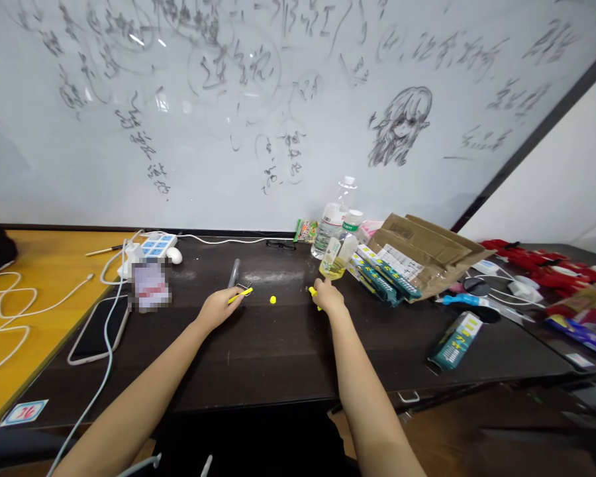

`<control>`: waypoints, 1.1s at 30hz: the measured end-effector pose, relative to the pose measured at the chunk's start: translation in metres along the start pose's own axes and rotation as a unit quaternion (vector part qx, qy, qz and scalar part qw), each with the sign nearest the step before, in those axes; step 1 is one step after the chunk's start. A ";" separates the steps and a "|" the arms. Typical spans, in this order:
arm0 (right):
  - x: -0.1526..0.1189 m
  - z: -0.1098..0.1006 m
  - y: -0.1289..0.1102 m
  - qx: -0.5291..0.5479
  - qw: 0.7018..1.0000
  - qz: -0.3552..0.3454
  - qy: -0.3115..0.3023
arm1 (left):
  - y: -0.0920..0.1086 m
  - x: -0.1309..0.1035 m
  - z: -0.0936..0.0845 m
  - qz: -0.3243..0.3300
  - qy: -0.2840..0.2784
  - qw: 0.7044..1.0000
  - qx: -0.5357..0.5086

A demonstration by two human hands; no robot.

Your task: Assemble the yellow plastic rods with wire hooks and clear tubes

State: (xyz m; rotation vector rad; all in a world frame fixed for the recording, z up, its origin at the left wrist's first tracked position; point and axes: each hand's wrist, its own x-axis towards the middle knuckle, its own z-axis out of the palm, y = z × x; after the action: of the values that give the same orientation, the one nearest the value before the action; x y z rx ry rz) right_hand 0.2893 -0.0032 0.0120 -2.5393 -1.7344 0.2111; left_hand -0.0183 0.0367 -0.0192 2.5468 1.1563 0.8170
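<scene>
Hands: left hand (219,307) grips yellow stick (241,295); right hand (328,296) one bottle (336,258).

Dark, matt counter (278,351), wood-look, dusted pale and scuffed just behind the yellow cap (273,300). Glossy yellow plastic on that cap and on the pen barrel (240,294) pinched in the left hand (218,308). Clear, shiny plastic on the small bottle (336,260) above the right hand (328,296), yellowish liquid inside, paper label. Right of the cap: printed glossy cardboard on the green boxes (385,275), plain matt corrugated cardboard on the brown carton (427,248). Left of the cap: black glass sheen on the phone (97,329), smooth white rubbery cable (10,311), varnished orange-yellow wood on the tabletop (44,265). Behind the cap: glossy whiteboard (228,132), smeared grey.
</scene>
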 end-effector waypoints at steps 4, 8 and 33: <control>-0.001 0.007 -0.008 -0.004 1.000 -0.024 0.010 | 0.000 0.000 0.001 0.010 -0.002 1.000 -0.003; -0.002 0.007 -0.011 -0.013 0.999 -0.039 0.021 | -0.001 -0.001 0.003 0.015 -0.007 1.000 -0.006; 0.032 0.030 -0.025 0.151 0.966 -0.093 0.187 | 0.001 0.000 0.005 0.023 -0.009 1.000 -0.015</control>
State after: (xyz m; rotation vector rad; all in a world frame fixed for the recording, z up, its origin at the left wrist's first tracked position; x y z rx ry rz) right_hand 0.2730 0.0350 -0.0169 -2.0315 -1.6322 -0.0165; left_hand -0.0149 0.0362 -0.0225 2.5608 1.0757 0.8143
